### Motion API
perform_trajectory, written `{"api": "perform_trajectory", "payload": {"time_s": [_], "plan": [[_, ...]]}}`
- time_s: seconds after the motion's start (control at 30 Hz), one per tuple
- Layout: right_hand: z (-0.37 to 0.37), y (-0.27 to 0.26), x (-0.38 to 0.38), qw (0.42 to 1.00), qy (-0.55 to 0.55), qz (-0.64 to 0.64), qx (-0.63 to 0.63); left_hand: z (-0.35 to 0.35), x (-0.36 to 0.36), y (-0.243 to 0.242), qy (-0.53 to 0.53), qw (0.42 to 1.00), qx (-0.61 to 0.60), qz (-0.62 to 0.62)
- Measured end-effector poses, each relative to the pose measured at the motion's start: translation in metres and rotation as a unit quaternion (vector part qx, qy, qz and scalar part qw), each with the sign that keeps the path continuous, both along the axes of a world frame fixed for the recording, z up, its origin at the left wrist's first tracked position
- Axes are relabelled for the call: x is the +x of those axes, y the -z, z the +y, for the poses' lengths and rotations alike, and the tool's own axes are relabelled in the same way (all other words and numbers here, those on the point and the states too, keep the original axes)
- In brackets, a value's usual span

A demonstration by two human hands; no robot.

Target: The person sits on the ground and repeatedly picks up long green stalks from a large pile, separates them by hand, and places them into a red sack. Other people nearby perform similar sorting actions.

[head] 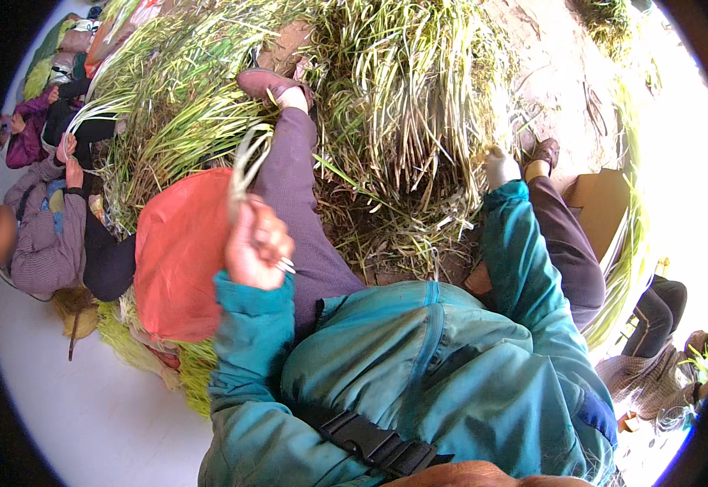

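Note:
My left hand (259,243) is bare and closed around a small bunch of pale stalks (247,155). The stalks arch up from the fist, and a few white cut ends poke out below the fingers. It is slightly blurred, in front of a red sheet or bag (177,255). My right hand (501,167), in a whitish glove or wrap, is at the right edge of a heap of long grass-like green leaves (414,91). Its fingers are too unclear to show whether they grip anything. Brown and yellowed stems hang at the heap's near side.
My legs spread around the heap, a maroon shoe (262,82) at the left. Leafy bundles (189,115) lie beyond it. A seated co-worker (49,237) holds stalks at the left; another person (652,341) sits at the right. A cardboard piece (600,207) stands beside my right leg.

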State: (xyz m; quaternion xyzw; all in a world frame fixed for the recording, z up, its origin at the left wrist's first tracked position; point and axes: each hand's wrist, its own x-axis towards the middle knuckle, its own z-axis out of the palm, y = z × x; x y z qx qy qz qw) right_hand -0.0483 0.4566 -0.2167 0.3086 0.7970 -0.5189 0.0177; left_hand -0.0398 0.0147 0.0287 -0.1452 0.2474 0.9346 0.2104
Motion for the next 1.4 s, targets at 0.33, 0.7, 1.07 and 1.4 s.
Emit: {"api": "perform_trajectory", "payload": {"time_s": [0.33, 0.7, 1.07, 1.4], "plan": [[-0.042, -0.261, 0.013, 0.911, -0.045, 0.253, -0.322, -0.012, -0.010, -0.051, -0.077, 0.975, 0.097, 0.183], [-0.125, -0.126, 0.130, 0.909, -0.347, -0.153, -0.172, 0.029, 0.046, 0.047, 0.082, 0.995, -0.053, 0.007], [-0.139, -0.156, 0.106, 0.743, -0.666, -0.010, -0.075, 0.063, 0.041, 0.108, 0.154, 0.957, -0.208, -0.133], [-0.127, -0.083, 0.087, 0.742, -0.659, -0.113, -0.045, 0.078, 0.036, 0.086, 0.128, 0.962, -0.239, -0.041]]}}
